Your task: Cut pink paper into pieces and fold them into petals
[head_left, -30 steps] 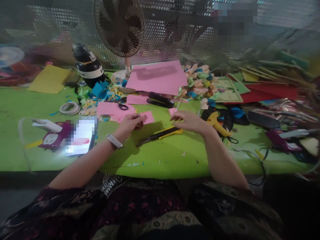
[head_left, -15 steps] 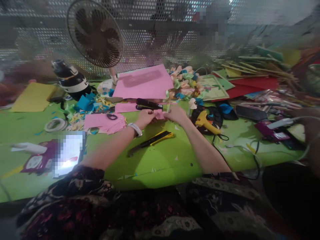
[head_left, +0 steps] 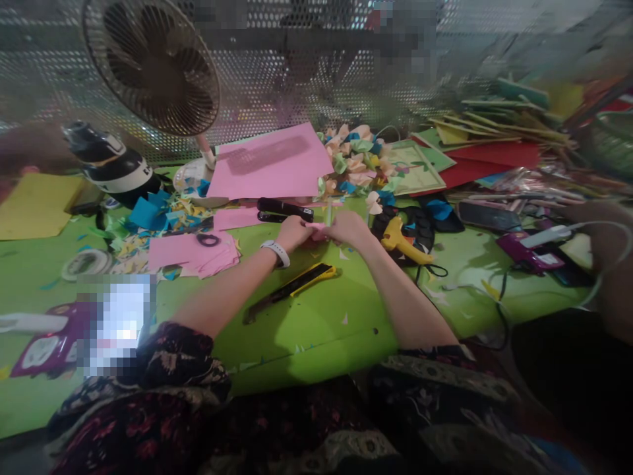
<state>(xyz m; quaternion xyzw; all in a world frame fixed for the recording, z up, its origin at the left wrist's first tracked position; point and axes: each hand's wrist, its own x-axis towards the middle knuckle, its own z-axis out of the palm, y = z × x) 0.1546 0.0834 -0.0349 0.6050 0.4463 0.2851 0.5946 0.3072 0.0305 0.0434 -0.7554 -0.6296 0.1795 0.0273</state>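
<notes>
Black stapler (head_left: 279, 210) just beyond left hand (head_left: 295, 233)

Both arms (head_left: 225, 293) angle inward, the left hand (head_left: 293, 233) and right hand (head_left: 349, 229) pinching close together.

I see bare hands (head_left: 295, 232), a pale band (head_left: 277, 253) on the left wrist (head_left: 271, 260), and dark clothes (head_left: 128, 422) with reddish flowers and grey-green patterning.

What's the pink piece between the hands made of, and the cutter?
The pink piece is probably matte paper: thin, no shine. The cutter's handle looks like smooth plastic, judging by its bright, solid yellow; its greyish end may be metal, but it's blurry.
</notes>
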